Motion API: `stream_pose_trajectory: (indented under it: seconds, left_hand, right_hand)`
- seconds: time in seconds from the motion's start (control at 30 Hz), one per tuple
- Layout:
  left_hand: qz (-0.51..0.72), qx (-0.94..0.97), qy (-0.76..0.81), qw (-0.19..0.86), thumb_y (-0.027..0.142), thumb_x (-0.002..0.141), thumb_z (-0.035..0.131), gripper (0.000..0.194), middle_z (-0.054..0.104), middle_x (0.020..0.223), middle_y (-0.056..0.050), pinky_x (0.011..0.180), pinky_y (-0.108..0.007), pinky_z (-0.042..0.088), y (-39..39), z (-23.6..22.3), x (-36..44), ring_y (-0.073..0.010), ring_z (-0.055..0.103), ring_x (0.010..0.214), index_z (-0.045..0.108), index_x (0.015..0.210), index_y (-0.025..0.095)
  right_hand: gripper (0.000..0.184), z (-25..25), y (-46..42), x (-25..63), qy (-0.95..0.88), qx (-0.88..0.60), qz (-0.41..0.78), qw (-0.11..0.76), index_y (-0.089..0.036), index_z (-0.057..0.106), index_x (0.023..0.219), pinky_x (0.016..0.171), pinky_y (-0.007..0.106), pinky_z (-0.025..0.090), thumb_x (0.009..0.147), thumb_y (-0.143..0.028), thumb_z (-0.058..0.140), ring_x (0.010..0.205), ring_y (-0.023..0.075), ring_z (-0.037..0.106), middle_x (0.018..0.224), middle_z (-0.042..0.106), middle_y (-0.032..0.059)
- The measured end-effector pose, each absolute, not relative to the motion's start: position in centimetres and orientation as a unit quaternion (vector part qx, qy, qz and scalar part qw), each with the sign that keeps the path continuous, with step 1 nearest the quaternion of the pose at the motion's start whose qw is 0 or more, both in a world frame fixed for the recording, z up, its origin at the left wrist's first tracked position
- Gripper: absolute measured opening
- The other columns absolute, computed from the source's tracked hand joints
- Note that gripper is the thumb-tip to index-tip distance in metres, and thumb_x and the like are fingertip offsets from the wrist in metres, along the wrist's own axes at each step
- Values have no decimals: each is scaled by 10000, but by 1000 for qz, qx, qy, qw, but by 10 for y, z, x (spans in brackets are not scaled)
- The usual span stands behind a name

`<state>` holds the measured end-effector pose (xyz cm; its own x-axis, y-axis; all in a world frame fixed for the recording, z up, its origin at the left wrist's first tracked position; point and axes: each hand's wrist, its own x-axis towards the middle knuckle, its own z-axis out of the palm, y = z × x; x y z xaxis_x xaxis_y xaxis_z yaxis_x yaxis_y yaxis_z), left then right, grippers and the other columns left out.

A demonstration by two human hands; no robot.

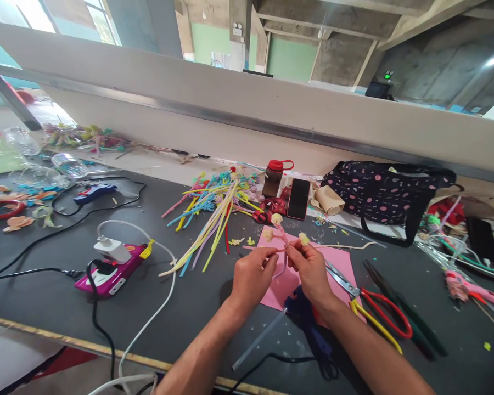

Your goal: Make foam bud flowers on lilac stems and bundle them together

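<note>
A pipe-cleaner flower sprig [280,233] with pink stems and pale yellow blossoms is held between my two hands. My left hand [251,277] is closed in a pinch on a pink pipe cleaner at the sprig's left. Closed around the stem joint is my right hand [312,270], its fingertips close to the left ones. A lilac stem bends down between the hands. Beneath them lies a pink sheet [340,262]. Partly hidden under my right wrist is a dark blue glue gun [302,310] with a clear glue stick [259,340] pointing out of it.
Scissors [387,312] and dark pliers-like tools [407,312] lie right. Several pipe cleaners [214,219] are heaped behind my left hand. A phone [298,198], a bottle [273,180] and a patterned bag [387,192] stand behind. A magenta power strip [113,274] with cables sits left.
</note>
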<state>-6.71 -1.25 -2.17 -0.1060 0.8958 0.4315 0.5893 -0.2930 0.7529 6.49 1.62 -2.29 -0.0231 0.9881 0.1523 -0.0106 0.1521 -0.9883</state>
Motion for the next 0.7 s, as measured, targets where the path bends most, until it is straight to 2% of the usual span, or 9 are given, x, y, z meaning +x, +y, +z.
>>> stream_pose_trajectory:
  seconds: [0.37,0.53,0.7]
  left_hand:
    - [477,645,552,229,244,824,493,218,706,892,-28,656,-217,471,-15,-25,-65,-139,652,745,664,956,217]
    - [518,569,547,330,265,801,518,211,703,827,-21,592,-209,474,-12,-23,-65,-122,643,630,678,922,200]
    - [554,498,524,413,278,743,580,191,644,597,-2,505,-193,426,-10,-23,-65,-111,578,530,702,831,159]
  right_hand:
    - [192,-24,17,65,-528,-453,470,543,-173,568,657,508,229,321,773,-325,586,519,96,413,549,495,-42]
    - [198,-25,14,61,-528,-440,481,545,-167,583,650,492,228,306,760,-331,604,504,91,399,538,491,-42]
    - [193,-25,8,55,-496,-412,536,545,-158,597,670,471,222,282,741,-334,635,484,83,395,520,503,-40]
